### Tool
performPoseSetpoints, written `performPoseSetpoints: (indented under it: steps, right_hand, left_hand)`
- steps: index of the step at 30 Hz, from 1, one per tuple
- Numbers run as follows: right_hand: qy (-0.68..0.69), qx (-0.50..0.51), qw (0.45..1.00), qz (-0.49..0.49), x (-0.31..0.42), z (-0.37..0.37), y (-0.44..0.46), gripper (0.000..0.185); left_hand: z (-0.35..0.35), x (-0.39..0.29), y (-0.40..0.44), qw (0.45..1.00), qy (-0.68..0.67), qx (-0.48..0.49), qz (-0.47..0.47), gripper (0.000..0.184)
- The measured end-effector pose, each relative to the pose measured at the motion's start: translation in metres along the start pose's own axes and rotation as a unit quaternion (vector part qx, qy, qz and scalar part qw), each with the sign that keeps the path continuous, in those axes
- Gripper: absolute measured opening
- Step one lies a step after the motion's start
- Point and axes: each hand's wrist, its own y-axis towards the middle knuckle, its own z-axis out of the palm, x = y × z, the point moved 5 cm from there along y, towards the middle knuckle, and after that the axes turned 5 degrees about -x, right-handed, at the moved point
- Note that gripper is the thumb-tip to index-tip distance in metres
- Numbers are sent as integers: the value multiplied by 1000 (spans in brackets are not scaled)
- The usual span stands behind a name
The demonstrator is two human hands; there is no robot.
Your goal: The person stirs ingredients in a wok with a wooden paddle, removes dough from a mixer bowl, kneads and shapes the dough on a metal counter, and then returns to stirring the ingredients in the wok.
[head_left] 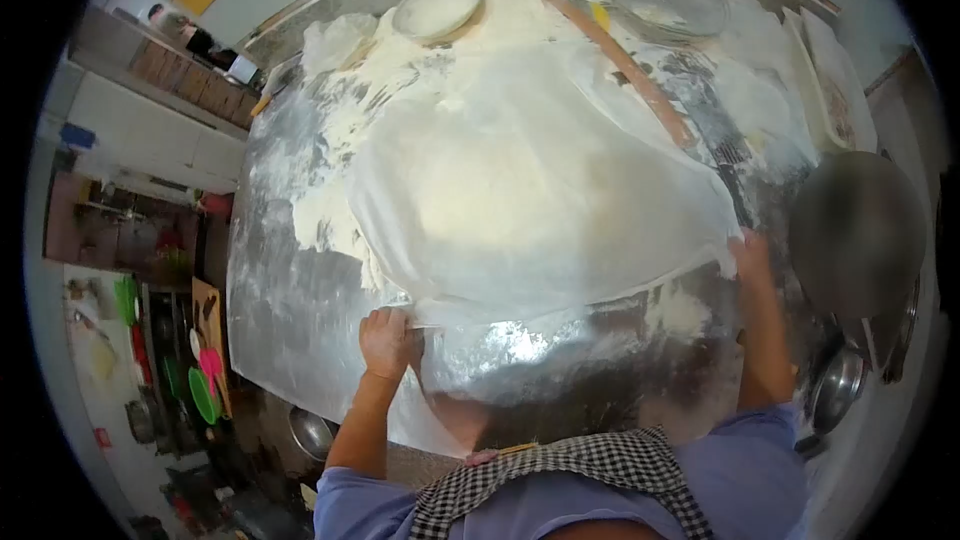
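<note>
Left fingers (386,317), right fingers (739,243) — gripping pale sheet (540,190) — material unclear.

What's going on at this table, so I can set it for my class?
A person in a checked apron grips a thin, see-through sheet by its near edge: the left hand at the near left, the right hand at the right. The sheet lies spread over the metal table, which is dusted with white powder. A rolling pin lies toward the far right, neither hand on it.
</note>
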Motion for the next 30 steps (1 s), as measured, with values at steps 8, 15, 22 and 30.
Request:
performPoseSetpoints:
  steps: [8, 15, 22, 30]
  right_hand:
    - [-239, -201, 887, -341, 132, 5, -93, 16]
    - [105, 239, 821, -508, 189, 197, -238, 19]
    - [211, 418, 801, -373, 152, 236, -298, 49]
    - [70, 341, 787, -510, 230, 258, -280, 64]
  left_hand:
    - [-46, 0, 0, 973, -133, -38, -186, 28]
    - [-34, -144, 58, 608, -762, 2, -222, 38]
    - [-55, -113, 27, 510, -726, -220, -406, 44]
    - [-60, -151, -14, 907, -408, 57, -87, 29]
